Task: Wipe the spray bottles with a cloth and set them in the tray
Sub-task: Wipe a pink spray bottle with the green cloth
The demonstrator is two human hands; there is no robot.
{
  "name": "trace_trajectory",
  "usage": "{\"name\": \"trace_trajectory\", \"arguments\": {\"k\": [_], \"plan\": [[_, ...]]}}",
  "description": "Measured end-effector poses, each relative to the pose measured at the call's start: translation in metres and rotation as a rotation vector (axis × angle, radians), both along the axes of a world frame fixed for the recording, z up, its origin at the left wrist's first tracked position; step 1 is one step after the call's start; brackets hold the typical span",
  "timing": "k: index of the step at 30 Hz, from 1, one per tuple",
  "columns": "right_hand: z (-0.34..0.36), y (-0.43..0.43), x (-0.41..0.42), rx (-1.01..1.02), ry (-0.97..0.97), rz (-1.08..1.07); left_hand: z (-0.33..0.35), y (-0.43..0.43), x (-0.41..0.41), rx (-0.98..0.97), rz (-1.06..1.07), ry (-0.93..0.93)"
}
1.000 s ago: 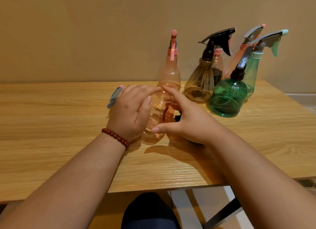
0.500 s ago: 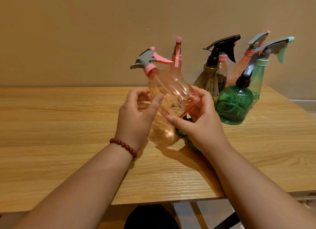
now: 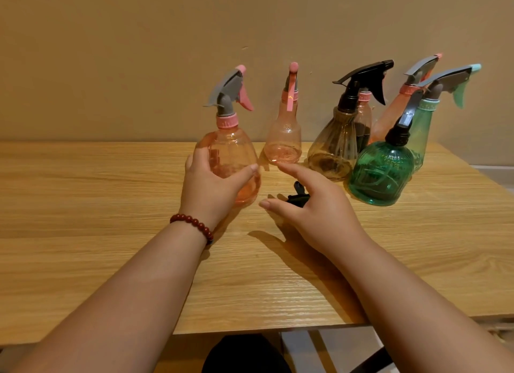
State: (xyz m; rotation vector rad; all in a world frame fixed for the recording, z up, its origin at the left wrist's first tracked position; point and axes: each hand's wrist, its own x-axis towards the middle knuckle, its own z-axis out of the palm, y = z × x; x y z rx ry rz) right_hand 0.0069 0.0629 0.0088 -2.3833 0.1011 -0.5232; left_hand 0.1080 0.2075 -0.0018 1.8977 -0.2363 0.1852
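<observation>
Pale wooden worktop (image 3: 83, 233) carries everything. Landmark: the round pink translucent spray bottle (image 3: 230, 155) with grey-and-pink trigger head, now upright, base at or just above the worktop; contact cannot be confirmed. To its right stand the waiting bottles: a round green bottle (image 3: 381, 172) farthest, a ribbed amber bottle (image 3: 331, 150) between, and a slim pink bottle (image 3: 283, 141) just beside the landmark, with more behind these. Change: a second ago the landmark bottle lay on its side under both hands, half a second ago it was raised and tilted between them; now the left hand (image 3: 211, 189) alone grips its belly, thumb and fingers wrapped round. The right hand (image 3: 314, 211) has let go, fingers spread wide and holding nothing, over a small black object (image 3: 299, 196) just right of the landmark; identity unclear. Red bead bracelet (image 3: 192, 223) on left wrist. No cloth or tray visible. Judgement: bottle righted, wiping not yet begun.
</observation>
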Motion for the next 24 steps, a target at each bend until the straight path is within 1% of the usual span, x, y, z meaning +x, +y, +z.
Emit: {"name": "trace_trajectory", "arguments": {"k": [5,9,17,24], "plan": [[0.000,0.001,0.000,-0.239,0.117,-0.066,-0.006,0.006,0.012,0.137,0.033,-0.079],[-0.009,0.001,-0.003,-0.299,0.159,-0.100,-0.007,0.004,0.013,0.170,0.018,-0.083],[-0.010,-0.009,-0.010,-0.113,0.091,-0.141,-0.002,-0.001,-0.002,0.135,-0.081,-0.088],[-0.011,-0.016,-0.022,-0.084,0.101,-0.120,-0.001,-0.003,-0.012,0.114,-0.182,-0.101]]}}
